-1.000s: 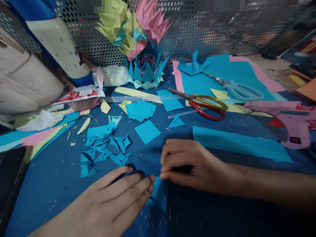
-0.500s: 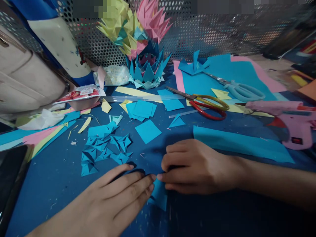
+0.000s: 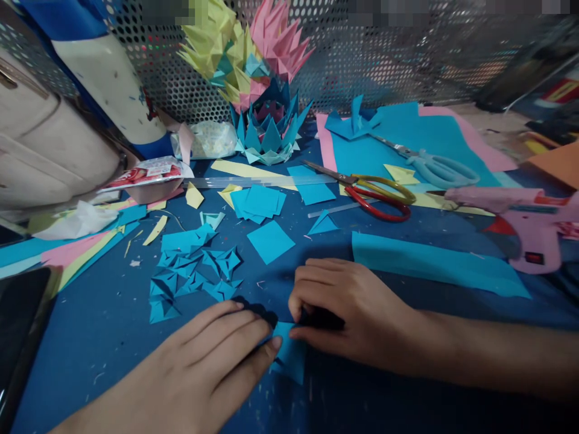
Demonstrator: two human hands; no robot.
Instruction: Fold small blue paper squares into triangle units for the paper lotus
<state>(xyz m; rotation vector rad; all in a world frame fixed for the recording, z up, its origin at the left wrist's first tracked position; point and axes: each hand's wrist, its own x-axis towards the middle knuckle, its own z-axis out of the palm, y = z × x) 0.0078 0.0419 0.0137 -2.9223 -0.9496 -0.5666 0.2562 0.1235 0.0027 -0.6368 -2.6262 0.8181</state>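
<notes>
A small square of blue paper (image 3: 292, 355) lies on the dark blue tabletop between my two hands. My left hand (image 3: 221, 355) reaches in from the lower left, fingers long and close together, its thumb and fingertips holding the paper's left edge. At the top right edge, my right hand (image 3: 339, 301) has its index finger curled and its thumb on the paper in a pinch. Part of the paper is hidden under the fingers. Left of it sits a cluster of small folded blue paper pieces (image 3: 194, 271). Beyond my hands lies a flat blue paper square (image 3: 271, 242).
Red-and-yellow-handled scissors (image 3: 380, 196), light-blue scissors (image 3: 446, 169) and a pink glue gun (image 3: 529, 223) lie at the right. A blue paper strip (image 3: 438, 265) is behind my right arm. Folded paper flowers (image 3: 266, 120) stand at the back; a phone (image 3: 22, 325) is at left.
My right index finger has curled back and lifted, its hand rising slightly. My left fingertips have drawn back a little to the left, showing more of the blue paper.
</notes>
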